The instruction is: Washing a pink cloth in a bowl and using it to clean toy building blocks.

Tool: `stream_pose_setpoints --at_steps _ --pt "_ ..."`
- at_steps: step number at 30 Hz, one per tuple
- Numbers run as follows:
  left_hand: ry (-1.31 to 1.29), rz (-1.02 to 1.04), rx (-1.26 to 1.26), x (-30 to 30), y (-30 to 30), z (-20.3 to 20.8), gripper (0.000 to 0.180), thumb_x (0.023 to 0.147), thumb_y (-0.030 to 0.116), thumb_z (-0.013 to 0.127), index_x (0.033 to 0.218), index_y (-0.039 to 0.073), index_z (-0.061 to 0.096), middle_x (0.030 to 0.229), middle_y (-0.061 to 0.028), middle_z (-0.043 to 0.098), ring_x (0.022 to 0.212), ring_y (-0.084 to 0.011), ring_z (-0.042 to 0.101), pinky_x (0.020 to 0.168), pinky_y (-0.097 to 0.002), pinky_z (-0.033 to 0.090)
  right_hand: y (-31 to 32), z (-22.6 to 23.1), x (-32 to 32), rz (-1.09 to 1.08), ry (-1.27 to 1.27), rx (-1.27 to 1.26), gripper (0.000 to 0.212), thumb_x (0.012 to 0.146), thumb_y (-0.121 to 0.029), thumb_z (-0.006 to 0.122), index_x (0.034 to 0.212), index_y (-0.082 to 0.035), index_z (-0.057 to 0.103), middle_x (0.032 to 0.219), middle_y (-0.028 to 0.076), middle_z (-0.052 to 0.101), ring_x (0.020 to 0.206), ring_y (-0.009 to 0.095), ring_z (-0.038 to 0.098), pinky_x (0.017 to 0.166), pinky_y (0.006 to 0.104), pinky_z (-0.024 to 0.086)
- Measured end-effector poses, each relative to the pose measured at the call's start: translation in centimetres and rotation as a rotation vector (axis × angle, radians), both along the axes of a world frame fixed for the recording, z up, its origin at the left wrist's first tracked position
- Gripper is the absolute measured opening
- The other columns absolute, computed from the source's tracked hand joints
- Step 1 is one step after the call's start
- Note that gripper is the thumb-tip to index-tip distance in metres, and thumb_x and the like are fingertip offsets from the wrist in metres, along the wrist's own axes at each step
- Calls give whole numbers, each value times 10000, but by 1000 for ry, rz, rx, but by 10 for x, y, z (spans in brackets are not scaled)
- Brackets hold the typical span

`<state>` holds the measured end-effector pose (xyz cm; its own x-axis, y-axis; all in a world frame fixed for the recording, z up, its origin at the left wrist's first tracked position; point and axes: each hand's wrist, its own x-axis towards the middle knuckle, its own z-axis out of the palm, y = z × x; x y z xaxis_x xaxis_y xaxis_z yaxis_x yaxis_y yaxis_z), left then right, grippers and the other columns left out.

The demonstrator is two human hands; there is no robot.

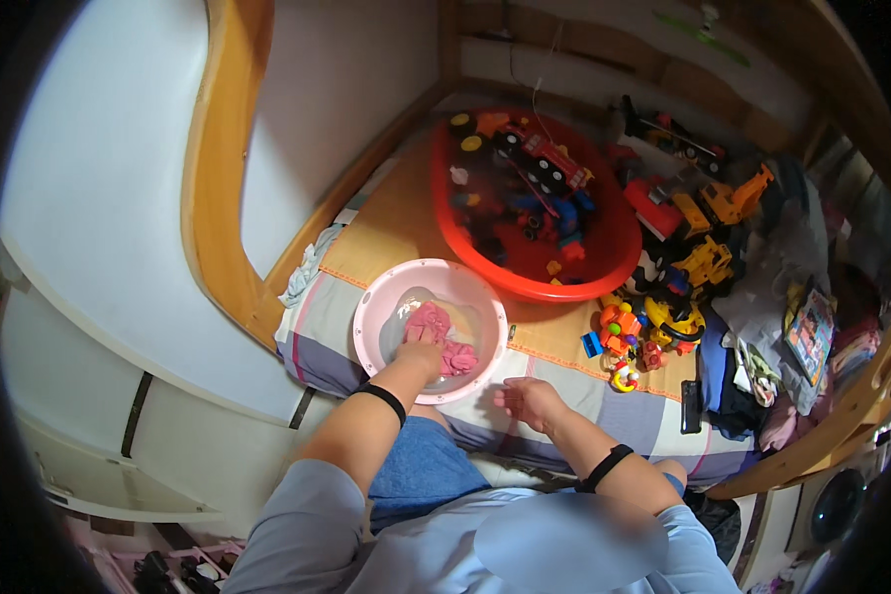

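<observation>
A pink basin (pixel 369 309) holding some water rests on the bed right in front of me. In it lies a wet, crumpled pink cloth (pixel 429 322). My left hand (pixel 422 354) reaches over the near rim into the basin and is closed on the cloth; its fingertips are partly hidden by the folds. Outside the basin, just right of its near rim, my right hand (pixel 531 402) hangs over the bed with the palm turned up and the fingers apart. It holds nothing.
A large red tub (pixel 549 290) of water with toy vehicles stands behind the basin. Yellow construction toys (pixel 705 261) and small plastic toys (pixel 619 327) lie to the right. A dark phone-like object (pixel 691 408) lies near clothes. Wooden bed rails (pixel 215 148) rise at left.
</observation>
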<state>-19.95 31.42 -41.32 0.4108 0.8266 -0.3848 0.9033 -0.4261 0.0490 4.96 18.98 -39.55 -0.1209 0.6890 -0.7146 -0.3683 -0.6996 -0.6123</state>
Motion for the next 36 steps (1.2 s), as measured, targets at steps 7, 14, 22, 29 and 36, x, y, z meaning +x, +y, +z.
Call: stream_pose_setpoints --at_steps 7,14,22,29,36 --pt "3 -32 16 -1 21 -13 545 804 235 803 1320 114 678 1506 -158 517 1373 -411 497 1094 -474 482 -11 11 3 14 -87 -28 234 1033 -193 565 1209 -41 588 1006 130 724 915 252 707 780 377 526" --pt "-558 52 -16 -35 25 62 542 750 364 862 1172 58 715 1103 -239 714 1038 -402 683 925 -466 541 8 51 9 -7 -201 193 343 1056 -351 521 1215 -62 617 1008 90 739 873 202 690 806 372 498" --pt "-577 134 43 -50 42 26 503 772 347 836 1157 46 719 1063 -220 734 983 -389 705 907 -461 547 37 57 -24 118 10 313 838 1050 -642 368 1559 24 354 1555 216 425 1317 334 518 1092 473 417" --pt "-240 5 -155 -52 32 29 722 646 411 915 1224 31 710 1204 -205 712 1088 -364 693 963 -439 546 59 21 -54 56 116 240 901 1028 -618 477 1604 15 193 1658 260 182 1493 446 305 1225 545 286" --pt "-32 198 -157 -37 14 39 807 588 352 976 1284 54 696 1455 -147 573 1343 -341 529 1004 -488 542 80 32 -103 14 64 80 1004 1014 -606 508 1629 7 3 1661 279 136 1512 468 255 1229 578 260"
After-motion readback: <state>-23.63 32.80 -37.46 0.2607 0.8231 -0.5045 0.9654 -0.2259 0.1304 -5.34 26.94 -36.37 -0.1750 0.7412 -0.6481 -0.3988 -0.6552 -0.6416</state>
